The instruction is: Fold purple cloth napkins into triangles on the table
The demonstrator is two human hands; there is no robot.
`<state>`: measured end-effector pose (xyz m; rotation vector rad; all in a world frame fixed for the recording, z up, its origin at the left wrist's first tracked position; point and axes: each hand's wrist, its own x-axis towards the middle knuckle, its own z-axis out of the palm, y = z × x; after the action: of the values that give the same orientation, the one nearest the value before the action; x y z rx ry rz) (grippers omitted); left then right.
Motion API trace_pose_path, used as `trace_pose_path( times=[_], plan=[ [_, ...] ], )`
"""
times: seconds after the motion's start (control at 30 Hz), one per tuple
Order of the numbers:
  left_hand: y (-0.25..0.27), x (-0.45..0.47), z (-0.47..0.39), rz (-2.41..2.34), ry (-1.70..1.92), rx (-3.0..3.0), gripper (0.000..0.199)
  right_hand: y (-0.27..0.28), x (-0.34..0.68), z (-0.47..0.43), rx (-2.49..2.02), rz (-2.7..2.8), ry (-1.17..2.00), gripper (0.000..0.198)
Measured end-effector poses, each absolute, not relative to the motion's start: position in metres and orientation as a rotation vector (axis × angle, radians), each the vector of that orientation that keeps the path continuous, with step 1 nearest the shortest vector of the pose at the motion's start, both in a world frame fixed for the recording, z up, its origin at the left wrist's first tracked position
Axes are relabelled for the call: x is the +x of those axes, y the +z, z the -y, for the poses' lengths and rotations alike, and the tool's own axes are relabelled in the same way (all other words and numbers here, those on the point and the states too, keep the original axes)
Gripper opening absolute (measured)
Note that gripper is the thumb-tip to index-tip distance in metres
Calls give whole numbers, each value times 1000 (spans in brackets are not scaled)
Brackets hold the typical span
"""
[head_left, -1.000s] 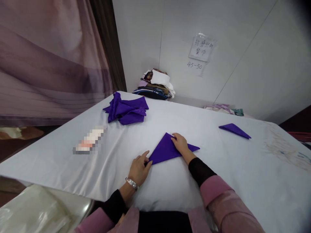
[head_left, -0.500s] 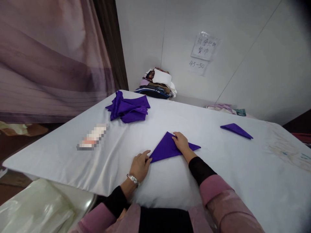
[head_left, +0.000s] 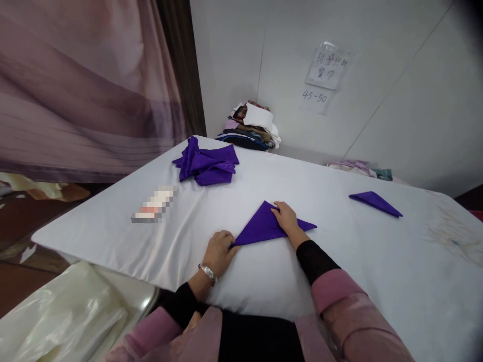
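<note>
A purple cloth napkin (head_left: 258, 225), folded into a triangle, lies flat on the white tablecloth in front of me, its peak pointing away. My left hand (head_left: 220, 250), with a silver bracelet at the wrist, pinches the napkin's left corner between thumb and fingers. At the upper right edge, just beside the peak, my right hand (head_left: 286, 217) has its curled fingers closed on the cloth. The napkin's right corner sticks out past my right wrist. Farther right lies another purple napkin (head_left: 376, 203), folded into a narrow triangle.
Crumpled purple napkins (head_left: 207, 163) sit at the table's far left. Nearer is a blurred-out flat object (head_left: 154, 205). Against the wall stands a pile of clothes (head_left: 251, 125), with a handwritten sign (head_left: 327, 65) above. A plastic bag (head_left: 64, 311) lies at lower left, below the table edge.
My left fingers have closed more tightly on the napkin's left corner. The right hand stays on the upper edge. The whole view has shifted slightly.
</note>
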<state>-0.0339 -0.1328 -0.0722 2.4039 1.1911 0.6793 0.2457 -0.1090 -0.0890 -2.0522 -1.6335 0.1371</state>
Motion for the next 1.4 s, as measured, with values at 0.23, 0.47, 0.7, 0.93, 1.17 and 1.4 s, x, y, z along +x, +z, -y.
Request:
trace_pose_path(
  times=[0.23, 0.47, 0.7, 0.93, 1.17, 1.4],
  plan=[
    [-72, -38, 133, -1166, 615, 2460, 12, -89, 246, 108, -2046, 1639, 131, 30],
    [-74, -47, 132, -1032, 609, 2516, 21, -88, 245, 109, -2048, 1626, 138, 30],
    [-76, -47, 131, -1042, 625, 2542, 25, -86, 246, 108, -2060, 1626, 163, 30],
    [-76, -49, 133, -1065, 630, 2606, 27, -87, 246, 107, -2056, 1619, 168, 30],
    [-75, -52, 127, -1131, 631, 2602, 28, -85, 245, 107, -2053, 1630, 167, 30],
    [-51, -2, 120, -943, 780, 2595, 26, -89, 246, 105, -2045, 1645, 148, 30]
  ],
)
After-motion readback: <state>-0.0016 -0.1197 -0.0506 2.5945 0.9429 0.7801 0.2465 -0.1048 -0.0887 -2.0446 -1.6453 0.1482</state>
